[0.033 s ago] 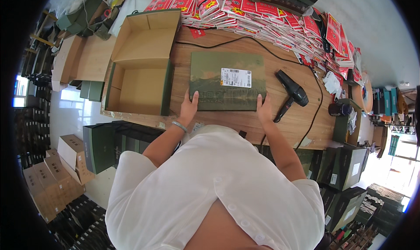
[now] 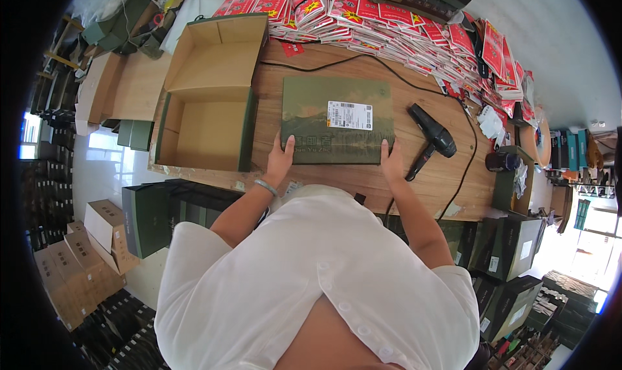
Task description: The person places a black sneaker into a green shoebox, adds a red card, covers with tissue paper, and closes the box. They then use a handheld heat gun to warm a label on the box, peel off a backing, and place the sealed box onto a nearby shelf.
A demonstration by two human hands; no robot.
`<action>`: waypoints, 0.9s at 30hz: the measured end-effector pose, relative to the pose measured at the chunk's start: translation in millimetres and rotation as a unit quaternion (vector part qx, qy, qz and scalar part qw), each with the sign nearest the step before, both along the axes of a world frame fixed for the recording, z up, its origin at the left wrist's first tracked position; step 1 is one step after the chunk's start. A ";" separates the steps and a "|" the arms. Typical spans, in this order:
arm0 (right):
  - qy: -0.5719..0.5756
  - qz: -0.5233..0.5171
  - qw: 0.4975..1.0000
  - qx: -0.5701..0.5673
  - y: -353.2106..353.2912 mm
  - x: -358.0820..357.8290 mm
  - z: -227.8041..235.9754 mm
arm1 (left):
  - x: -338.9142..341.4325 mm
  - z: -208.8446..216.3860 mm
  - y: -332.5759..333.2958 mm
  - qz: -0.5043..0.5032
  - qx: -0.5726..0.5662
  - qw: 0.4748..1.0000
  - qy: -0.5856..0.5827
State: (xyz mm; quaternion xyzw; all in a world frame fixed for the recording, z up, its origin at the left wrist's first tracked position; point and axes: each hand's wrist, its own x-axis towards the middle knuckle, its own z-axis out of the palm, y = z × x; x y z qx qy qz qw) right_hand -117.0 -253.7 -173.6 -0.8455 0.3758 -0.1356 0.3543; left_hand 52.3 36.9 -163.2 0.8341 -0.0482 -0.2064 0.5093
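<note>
The left hand (image 2: 280, 157) and the right hand (image 2: 391, 161) are partly open, each curved around a lower corner of the green box (image 2: 338, 138). Each thumb lies over or against the top edge while the other fingers run along the outer side, so the pair has hold of the box between them. How firmly they press cannot be told. Almost nothing differs from the frame just before: the hands and the box keep the same places, so the work seems to be at a steady hold rather than a visible advance.

The box lies between the two hands and mostly beyond them, flat over the wooden counter (image 2: 447, 190); whether it is slightly raised is unclear. It appears closed, with a white label (image 2: 350, 116) face up, right of its middle.

Farther out, the black hair dryer (image 2: 433, 133) lies on the counter just to the right of the right hand, apart from it. Left of the left hand stands an open box (image 2: 246, 133) with a brown inside, its lid tipped back. A black cord (image 2: 477, 142) curves beyond the green box and down past the dryer. Red-and-white printed packets (image 2: 402, 39) are heaped along the far side.
</note>
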 end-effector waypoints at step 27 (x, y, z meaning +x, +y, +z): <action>-0.228 -0.228 0.699 0.639 -148.6 -77.3 -55.5 | -23.5 -10.9 13.2 -0.013 0.050 0.998 0.030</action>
